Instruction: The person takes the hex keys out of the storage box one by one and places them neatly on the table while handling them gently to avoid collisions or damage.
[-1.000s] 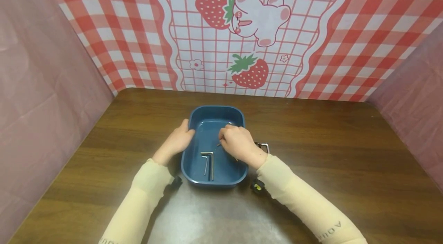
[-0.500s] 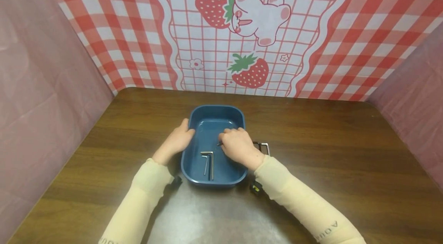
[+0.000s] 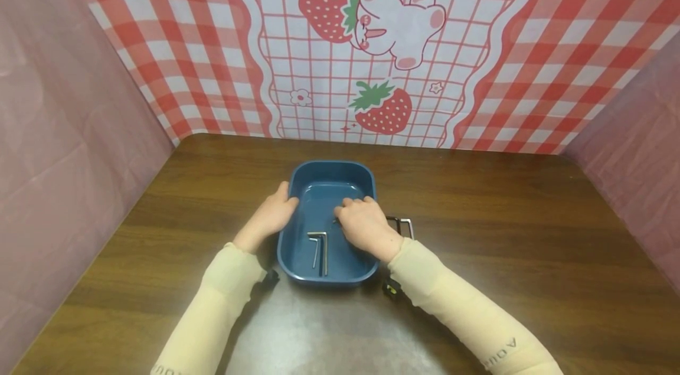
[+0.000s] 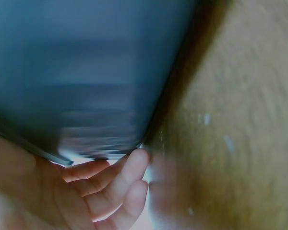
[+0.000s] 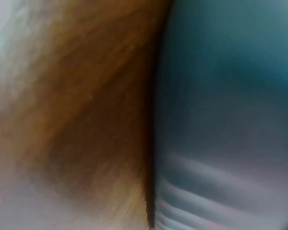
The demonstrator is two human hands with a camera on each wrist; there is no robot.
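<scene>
A blue rectangular tray [image 3: 328,282] stands on the wooden table. My left hand [image 3: 270,213] grips its left rim, thumb over the edge; in the left wrist view the fingers [image 4: 117,184] lie along the outside of the wall. Inside the tray, L-shaped metal hex keys [image 3: 326,254] lie towards the near end. My right hand [image 3: 364,226] reaches over the right rim, fingers curled down near the tray floor. The dark tip of a hex key [image 3: 336,221] pokes out by those fingertips; the rest of it is hidden under the hand. The right wrist view shows only the tray's outer wall [image 5: 221,110].
Right of the tray, partly behind my right wrist, black and silver hex keys [image 3: 406,221] lie on the table [image 3: 504,233]. A red checked cloth [image 3: 202,68] with strawberries hangs along the back edge. Pink cloth [image 3: 64,127] hangs at both sides.
My right hand has lowered slightly and its fingers have shifted over the hex key, so less of it shows. The left hand and the tray have stayed put.
</scene>
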